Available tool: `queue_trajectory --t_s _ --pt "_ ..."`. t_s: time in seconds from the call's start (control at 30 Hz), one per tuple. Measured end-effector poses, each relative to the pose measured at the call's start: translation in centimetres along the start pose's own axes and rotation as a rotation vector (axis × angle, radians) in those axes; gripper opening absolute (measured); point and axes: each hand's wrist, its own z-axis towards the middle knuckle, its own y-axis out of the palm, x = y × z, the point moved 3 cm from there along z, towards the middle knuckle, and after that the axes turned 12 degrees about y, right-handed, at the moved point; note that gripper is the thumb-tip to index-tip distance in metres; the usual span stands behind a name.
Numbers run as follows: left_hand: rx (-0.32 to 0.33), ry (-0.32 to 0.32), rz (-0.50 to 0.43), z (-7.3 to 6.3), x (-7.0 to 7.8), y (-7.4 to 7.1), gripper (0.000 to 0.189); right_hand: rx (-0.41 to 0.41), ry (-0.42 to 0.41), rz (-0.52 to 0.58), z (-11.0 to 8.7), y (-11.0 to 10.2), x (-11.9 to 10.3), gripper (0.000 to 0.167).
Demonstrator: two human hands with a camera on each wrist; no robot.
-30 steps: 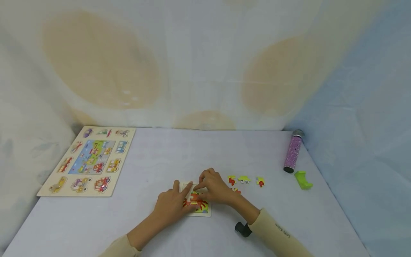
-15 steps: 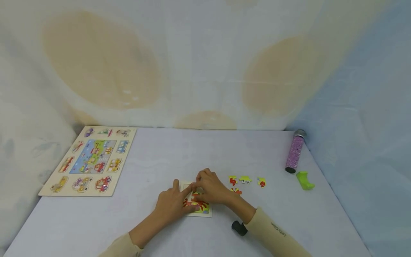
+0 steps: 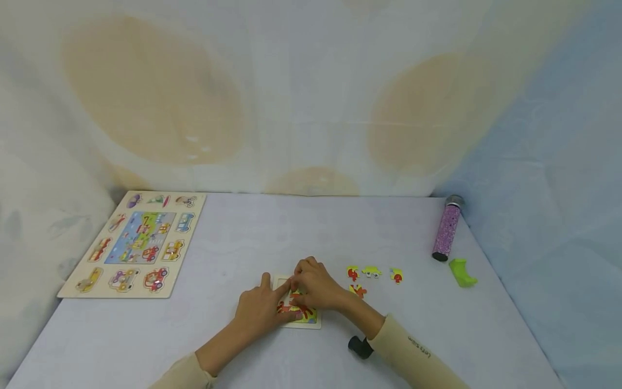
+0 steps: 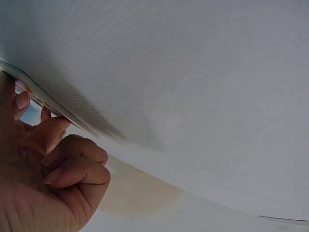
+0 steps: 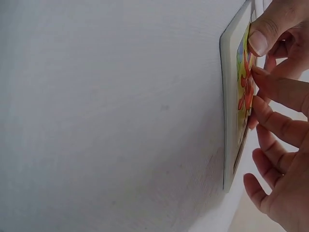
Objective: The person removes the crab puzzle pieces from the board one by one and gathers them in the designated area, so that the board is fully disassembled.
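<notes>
A small crab puzzle board (image 3: 311, 326) lies on the table before me, its red-and-yellow picture partly covered by both hands. My left hand (image 3: 258, 309) steadies it, thumb on the picture and index finger near the top; its other fingers are curled in the left wrist view. My right hand (image 3: 318, 285) pinches a red-and-yellow puzzle piece (image 5: 248, 96) against the board with thumb and index fingertips; its outline is partly hidden. Loose puzzle pieces lie to the right: a red one (image 3: 352, 273), one with eyes (image 3: 372, 272), another (image 3: 396, 276), and one by the wrist (image 3: 358, 291).
A large vehicle puzzle board (image 3: 177, 270) lies at the back left. On the right are a pink glittery microphone (image 3: 446, 232) and a green curved block (image 3: 461, 273). A black cylindrical object (image 3: 360, 347) shows beside the right sleeve. Cloth walls surround the table.
My right hand has shifted slightly left and down over the small board, its fingertips closer to the left index finger. The left hand stays almost still.
</notes>
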Motion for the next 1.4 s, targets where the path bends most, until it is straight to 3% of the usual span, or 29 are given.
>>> queue_trajectory --t_s 0.33,0.7,1.0,1.2,1.27,1.4 --pt "0.01 0.004 -0.003 0.0 0.1 -0.1 0.081 0.045 -0.044 -0.022 -0.6 -0.6 -0.5 0.015" --pt "0.018 0.005 -0.006 0.2 0.0 0.0 0.081 0.058 0.023 0.058 -0.2 -0.6 1.0 0.015" --pt "0.016 -0.003 -0.009 0.1 -0.3 0.1 0.082 0.036 0.107 0.271 0.7 -0.4 1.4 0.003" --pt "0.064 0.003 0.018 -0.3 -0.1 -0.4 0.08 0.005 0.105 0.31 1.1 -0.3 1.8 0.004" --pt "0.1 0.039 0.029 -0.8 0.4 -0.8 0.071 -0.002 0.095 0.317 1.2 -0.3 1.9 0.004" --pt "0.12 0.203 0.056 -1.8 2.5 -1.1 0.052 0.007 0.083 0.313 1.1 -0.2 2.1 0.006"
